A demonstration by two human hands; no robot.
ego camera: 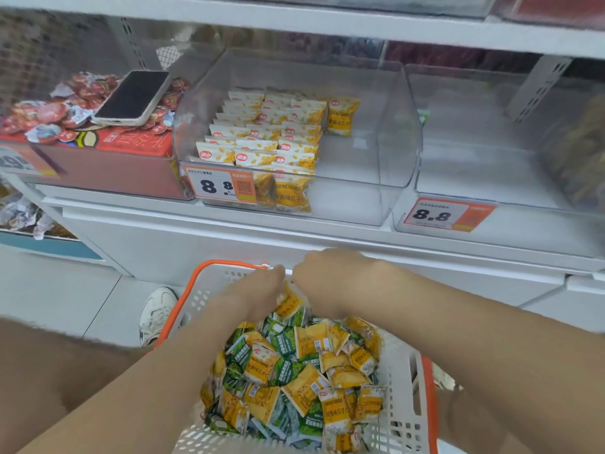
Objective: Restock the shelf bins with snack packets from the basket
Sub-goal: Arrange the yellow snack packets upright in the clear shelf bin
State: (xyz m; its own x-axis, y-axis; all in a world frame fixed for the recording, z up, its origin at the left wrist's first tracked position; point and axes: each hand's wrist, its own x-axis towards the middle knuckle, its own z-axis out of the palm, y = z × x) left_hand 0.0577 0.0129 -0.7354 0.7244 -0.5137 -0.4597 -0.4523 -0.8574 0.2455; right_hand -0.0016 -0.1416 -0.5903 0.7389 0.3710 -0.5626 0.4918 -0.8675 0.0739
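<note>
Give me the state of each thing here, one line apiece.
Basket, heaped with yellow and green packets.
Middle bin, left part stocked in rows, right part bare.
Phone, screen dark, lying on red packets.
Left hand, on yellow packet, grip blurred.
Right hand, beside it, grip blurred.

Bare left hand and right hand, plus a white laced sneaker.

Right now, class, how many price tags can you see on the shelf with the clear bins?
3. A tag on the yellow-packet bin, a tag on the clear bin right of it, a cut-off tag by the red box at left. Others may be hidden.
</note>
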